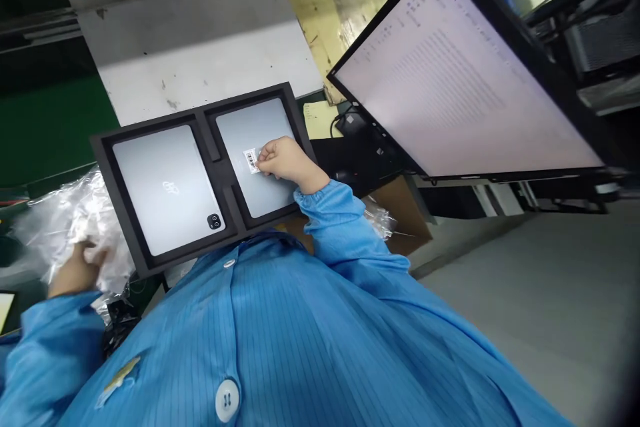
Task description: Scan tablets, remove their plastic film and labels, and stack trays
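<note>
Meanwhile, right hand [283, 159] pinches a barcode label [251, 160] on the two-o'clock tablet [260, 153]; left hand [77, 270] grips plastic wrap [65, 220] at eight o'clock.

This is an electronics assembly or packing station in a factory. A person in a blue striped anti-static smock [310, 320] stands at a workbench holding a black foam tray [200, 121] with two grey tablets, one bearing a barcode sticker [251, 161]. A large monitor [460, 73] showing a spreadsheet leans over the bench, with crumpled clear plastic bags [70, 220] alongside.
</note>
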`<state>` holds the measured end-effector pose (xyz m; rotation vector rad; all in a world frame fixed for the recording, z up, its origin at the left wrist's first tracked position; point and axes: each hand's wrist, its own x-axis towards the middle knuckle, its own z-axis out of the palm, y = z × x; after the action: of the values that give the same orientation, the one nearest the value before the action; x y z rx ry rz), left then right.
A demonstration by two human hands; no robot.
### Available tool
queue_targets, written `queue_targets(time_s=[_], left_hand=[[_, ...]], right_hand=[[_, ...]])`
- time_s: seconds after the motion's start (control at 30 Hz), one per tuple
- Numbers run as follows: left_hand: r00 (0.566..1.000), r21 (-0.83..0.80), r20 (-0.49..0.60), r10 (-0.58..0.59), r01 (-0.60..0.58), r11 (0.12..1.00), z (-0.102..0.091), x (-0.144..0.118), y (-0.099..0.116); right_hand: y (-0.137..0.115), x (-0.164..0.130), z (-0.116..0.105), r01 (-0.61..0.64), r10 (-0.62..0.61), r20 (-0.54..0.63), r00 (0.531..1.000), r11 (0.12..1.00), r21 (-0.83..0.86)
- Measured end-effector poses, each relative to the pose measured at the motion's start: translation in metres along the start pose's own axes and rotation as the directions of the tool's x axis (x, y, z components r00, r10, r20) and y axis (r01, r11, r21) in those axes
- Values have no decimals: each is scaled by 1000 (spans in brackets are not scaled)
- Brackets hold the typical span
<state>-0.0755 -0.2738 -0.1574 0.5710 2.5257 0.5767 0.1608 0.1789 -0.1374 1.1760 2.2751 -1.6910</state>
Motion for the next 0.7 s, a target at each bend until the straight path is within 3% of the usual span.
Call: queue_targets(time_s=[0.1,0.17,0.23,0.27,0.3,0.33,0.37,0.4,0.43,0.5,0.53,0.6,0.7], left_hand=[[969,136,60,-238,228,964,6,15,-7],[959,151,-57,-278,283,947,-8,20,20],[933,134,-335,-133,187,973,-17,21,76],[921,137,-386,42,12,991,-14,20,113],[904,154,-337,262,-222,963,-6,20,154],[864,141,-138,483,-466,874,8,19,195],[734,65,109,671,-679,732,27,18,235],[570,1,282,772,-804,594,49,17,272],[496,-33,332,802,-844,536,73,17,304],[406,-66,366,837,-886,459,117,19,352],[387,-68,362,848,-896,438,134,21,368],[348,-65,359,866,-916,396,157,27,387],[308,-54,357,882,-936,349,171,37,392]], right_hand=[[-3,-7,-2,-1,2,-20,1000,999,52],[-1,-18,-9,7,-3,-43,999,997,76],[4,-34,-21,13,-4,-92,996,996,93],[8,-43,-28,14,-1,-130,991,995,102],[12,-53,-37,16,4,-179,984,994,111],[17,-63,-46,17,13,-235,972,992,122],[23,-72,-55,18,22,-293,956,991,132],[28,-81,-63,17,33,-346,938,990,141],[34,-88,-70,14,45,-388,920,989,150],[43,-100,-83,6,70,-440,895,985,170],[47,-105,-88,4,79,-451,889,983,181],[54,-113,-96,7,87,-455,887,980,200],[60,-118,-103,11,86,-445,892,977,211]])
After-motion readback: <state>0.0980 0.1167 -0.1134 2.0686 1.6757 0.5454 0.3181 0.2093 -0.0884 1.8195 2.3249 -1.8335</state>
